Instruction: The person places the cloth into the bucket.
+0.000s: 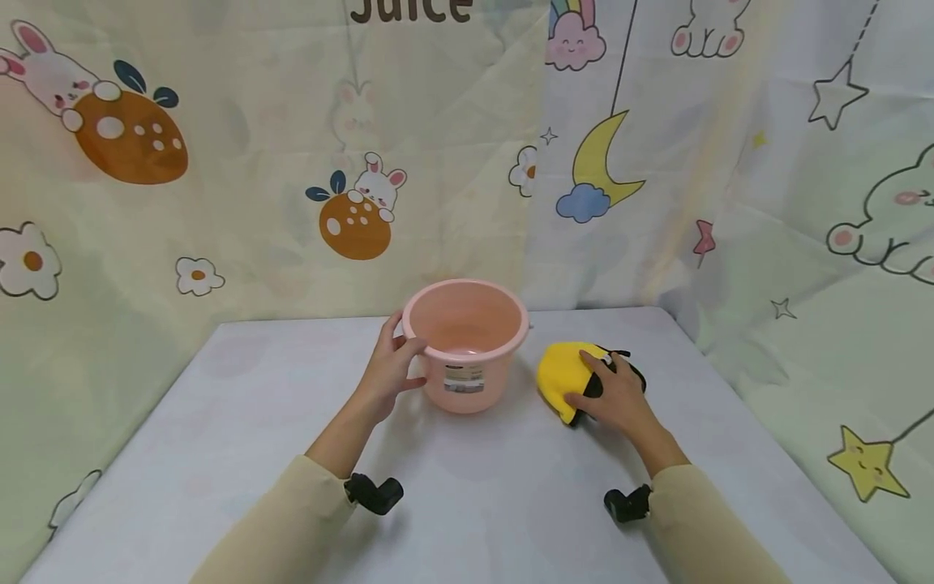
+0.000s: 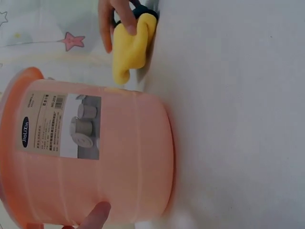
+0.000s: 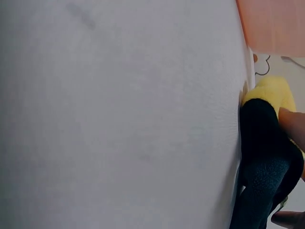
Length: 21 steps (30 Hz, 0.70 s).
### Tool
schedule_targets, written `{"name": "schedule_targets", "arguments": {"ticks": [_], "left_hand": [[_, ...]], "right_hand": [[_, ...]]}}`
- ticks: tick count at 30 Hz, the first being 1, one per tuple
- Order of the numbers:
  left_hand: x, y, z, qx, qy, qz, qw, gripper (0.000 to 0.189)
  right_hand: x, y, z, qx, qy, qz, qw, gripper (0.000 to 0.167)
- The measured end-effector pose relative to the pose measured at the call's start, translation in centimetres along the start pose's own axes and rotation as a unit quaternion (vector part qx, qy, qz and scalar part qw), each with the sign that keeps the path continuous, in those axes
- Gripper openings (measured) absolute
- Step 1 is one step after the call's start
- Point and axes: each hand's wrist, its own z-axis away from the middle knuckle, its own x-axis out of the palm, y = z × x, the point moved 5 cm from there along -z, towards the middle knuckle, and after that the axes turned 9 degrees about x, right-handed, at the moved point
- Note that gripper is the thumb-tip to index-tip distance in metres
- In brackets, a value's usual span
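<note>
A pink plastic bucket (image 1: 467,397) with a printed label (image 2: 59,125) stands upright on the white table. My left hand (image 1: 390,365) holds its left side, fingers up by the rim and thumb (image 2: 97,214) against the wall. Right of the bucket is a soft, fleecy yellow and black thing (image 1: 562,369), perhaps a plush toy. My right hand (image 1: 620,397) grips it from above, thumb and fingers spread over it. In the right wrist view its black side (image 3: 264,157) faces the camera, with a finger (image 3: 293,126) pressed into the yellow part.
The white table (image 1: 255,405) ends just behind the bucket at a patterned cloth backdrop (image 1: 255,162). More cloth (image 1: 788,341) hangs along the right side. Black camera mounts (image 1: 374,493) sit at both wrists, low over the table.
</note>
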Motion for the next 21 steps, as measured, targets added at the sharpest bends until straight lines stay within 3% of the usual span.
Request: {"name": "schedule_targets", "arguments": {"ticks": [9,21], "left_hand": [[0.08,0.12,0.05,-0.008,0.006,0.023,0.9997,0.074],[0.17,0.19,0.16,-0.012,0.004,0.028,0.9995,0.075]], "right_hand": [[-0.02,-0.20,-0.55,-0.005,-0.023,0.015,0.9996,0.085],[-0.46,-0.08,-0.64,-0.032,-0.026,0.022,0.9989,0.064]]}}
